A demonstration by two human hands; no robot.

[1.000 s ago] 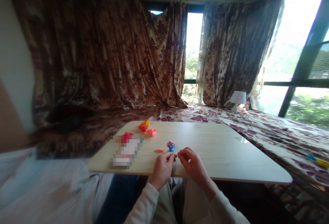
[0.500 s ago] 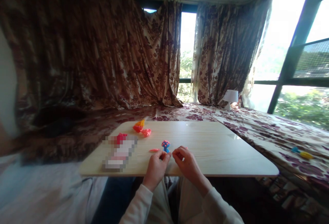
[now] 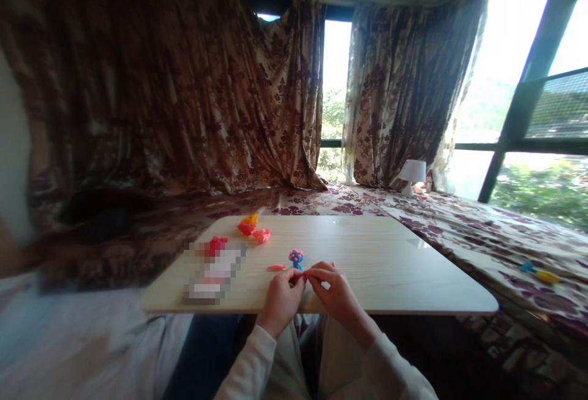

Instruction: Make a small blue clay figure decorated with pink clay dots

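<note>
My left hand (image 3: pixel 281 299) and my right hand (image 3: pixel 337 293) meet at the fingertips over the near part of the table, thumbs and forefingers pinched together. Whatever lies between the fingertips is too small to make out. Just beyond them stands a blue mushroom-shaped figure (image 3: pixel 296 258) with pink dots on its cap; the fingers partly cover its base. To its left lies a thin pink strip (image 3: pixel 276 267), close to my left hand. A small pink bit shows behind my right hand, mostly hidden.
The pale wooden table (image 3: pixel 390 265) has rounded corners. Far left on it lie crumpled pink and orange-yellow pieces (image 3: pixel 248 227), a dark pink lump (image 3: pixel 217 244) and a blurred-out flat object (image 3: pixel 214 277). A white lamp (image 3: pixel 413 172) and blue and yellow pieces (image 3: pixel 546 277) sit on patterned cloth.
The fingertips of my two hands have come together; a small gap showed between them before. The mushroom-shaped figure and the other pieces lie where they were.
</note>
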